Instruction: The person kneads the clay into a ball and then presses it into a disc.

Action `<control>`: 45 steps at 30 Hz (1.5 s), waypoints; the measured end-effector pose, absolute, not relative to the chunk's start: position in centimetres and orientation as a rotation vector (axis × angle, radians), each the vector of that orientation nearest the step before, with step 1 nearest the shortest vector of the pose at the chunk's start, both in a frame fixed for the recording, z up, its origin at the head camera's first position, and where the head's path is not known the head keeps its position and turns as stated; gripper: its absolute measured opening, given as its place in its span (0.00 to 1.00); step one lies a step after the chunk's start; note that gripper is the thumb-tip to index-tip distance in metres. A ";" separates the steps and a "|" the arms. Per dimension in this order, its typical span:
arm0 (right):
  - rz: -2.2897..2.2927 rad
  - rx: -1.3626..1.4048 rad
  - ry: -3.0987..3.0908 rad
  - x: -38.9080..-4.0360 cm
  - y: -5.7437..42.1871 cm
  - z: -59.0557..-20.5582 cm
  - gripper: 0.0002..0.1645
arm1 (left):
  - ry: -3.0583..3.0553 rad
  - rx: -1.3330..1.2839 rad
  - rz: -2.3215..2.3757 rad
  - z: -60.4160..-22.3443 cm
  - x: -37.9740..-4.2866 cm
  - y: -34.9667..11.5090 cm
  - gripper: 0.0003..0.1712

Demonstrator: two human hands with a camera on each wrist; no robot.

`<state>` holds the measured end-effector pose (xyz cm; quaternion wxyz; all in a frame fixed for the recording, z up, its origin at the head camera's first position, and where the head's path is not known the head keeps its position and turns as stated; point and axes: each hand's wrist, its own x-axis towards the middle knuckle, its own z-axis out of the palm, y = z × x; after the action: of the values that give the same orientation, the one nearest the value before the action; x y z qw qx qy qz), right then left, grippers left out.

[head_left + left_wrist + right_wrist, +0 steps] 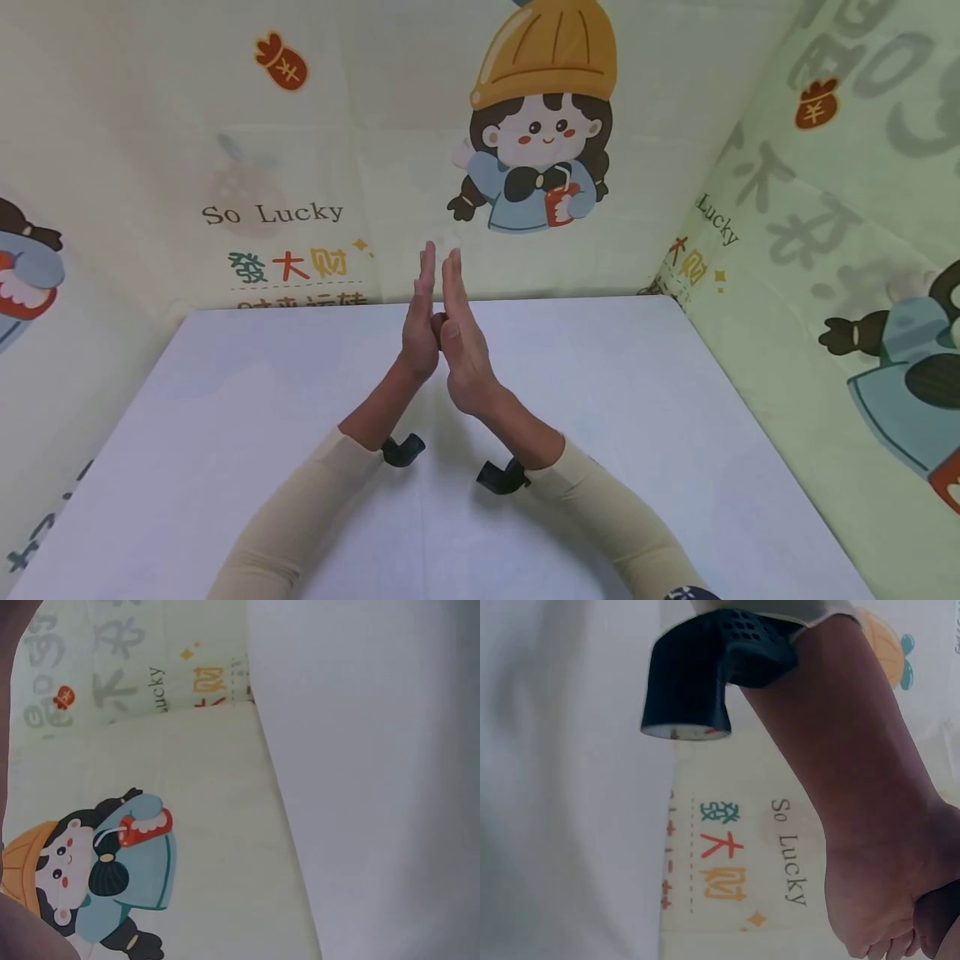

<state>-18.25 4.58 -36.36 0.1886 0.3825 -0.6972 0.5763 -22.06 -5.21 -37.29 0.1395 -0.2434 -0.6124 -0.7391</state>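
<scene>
My left hand (420, 337) and right hand (468, 358) are raised over the table, palms facing and fingers straight up. The fingertips stand slightly apart. Between the palms, near the thumbs, shows a small dark brown rounded thing (438, 327), mostly hidden; I cannot tell whether it is an object or part of a thumb. In the right wrist view the left hand (870, 892) is low at the right, with a dark patch beside it. The left wrist view has only blurred skin at its left edge.
A white table (600, 375) lies under both forearms. Black wrist camera mounts (403, 450) hang below the cream sleeves (300, 508). Behind the table and at its sides hangs pale cloth (405, 125) with a printed girl (543, 125) and lettering.
</scene>
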 end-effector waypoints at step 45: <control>1.971 0.959 -2.019 -21.2 6.9 -36.0 0.62 | -1.716 -0.909 -2.085 -36.4 -17.4 -3.3 0.41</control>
<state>-21.19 6.92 -36.04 0.0807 0.3207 -0.6754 0.6591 -17.42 -3.28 -36.41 0.1455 -0.3154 -0.5960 -0.7240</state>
